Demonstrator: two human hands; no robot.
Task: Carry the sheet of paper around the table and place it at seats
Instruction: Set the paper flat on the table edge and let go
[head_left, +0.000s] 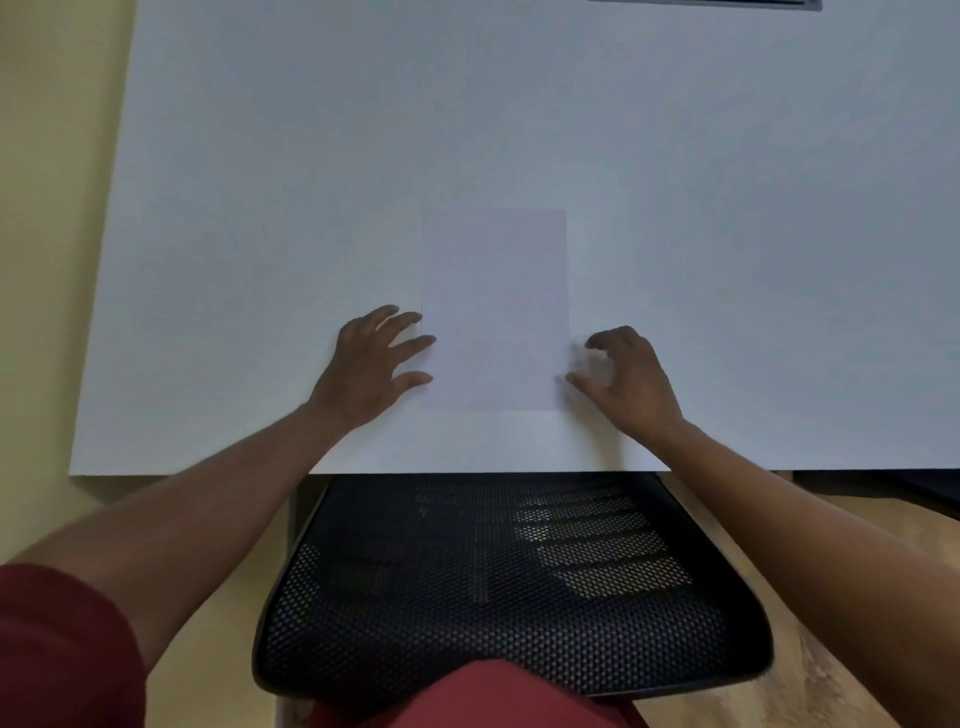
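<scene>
A: Where are the hands?

B: Both are at the sheet of paper (494, 309), one on each long side. The left hand (371, 364) has its fingers spread and fairly straight, with the fingertips (427, 340) at the paper's left edge. The right hand (626, 376) is blurred, its fingers loosely curled like a claw beside the paper's right edge, and I cannot tell whether it touches or pinches the sheet.

A: And the paper?

B: It lies flat on the white table (260, 208), upright to the viewer, just inside the near edge.

A: What surrounds it?

B: Below the paper, under the table's edge, sits a black mesh chair (498, 582). A dark red sleeve (57, 654) shows far below and left of the paper.
</scene>
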